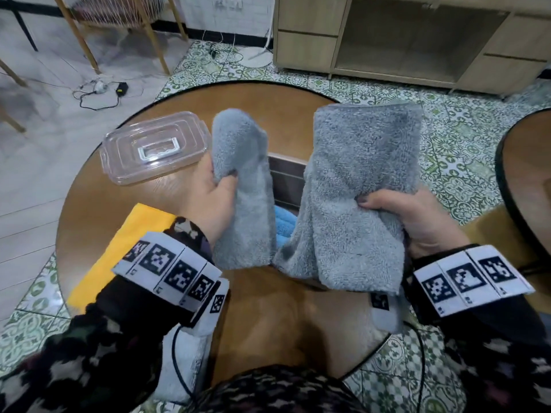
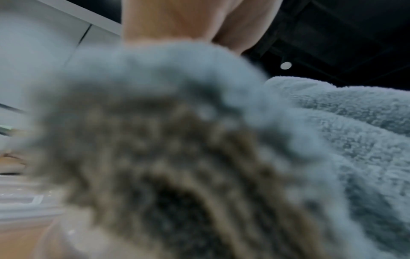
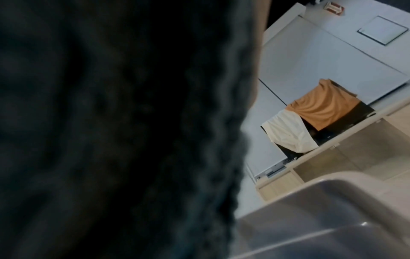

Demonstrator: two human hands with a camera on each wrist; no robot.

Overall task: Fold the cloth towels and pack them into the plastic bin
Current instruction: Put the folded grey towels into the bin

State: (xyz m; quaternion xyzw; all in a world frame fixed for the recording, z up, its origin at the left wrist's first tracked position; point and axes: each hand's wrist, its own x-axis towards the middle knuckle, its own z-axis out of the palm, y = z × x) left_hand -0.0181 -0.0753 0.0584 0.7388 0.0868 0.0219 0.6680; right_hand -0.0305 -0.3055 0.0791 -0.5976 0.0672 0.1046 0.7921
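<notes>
A fluffy grey towel (image 1: 357, 180) hangs in the air over the round wooden table (image 1: 286, 323), bunched in two lobes. My left hand (image 1: 222, 181) grips the left lobe, thumb on the front. My right hand (image 1: 372, 204) grips the wider right lobe. Between the lobes shows the dark wall of the plastic bin (image 1: 286, 177), with a blue towel (image 1: 284, 225) lying in it. In the left wrist view the grey towel (image 2: 177, 140) fills the frame, blurred, below my fingers (image 2: 166, 19). In the right wrist view the towel (image 3: 111, 122) is a dark mass beside a grey plastic rim (image 3: 332, 201).
A clear plastic lid (image 1: 155, 147) lies on the table's far left. A yellow towel (image 1: 128, 242) lies flat at the left edge, and a white towel (image 1: 185, 362) hangs off the near edge under my left wrist. A second table (image 1: 524, 174) stands at right.
</notes>
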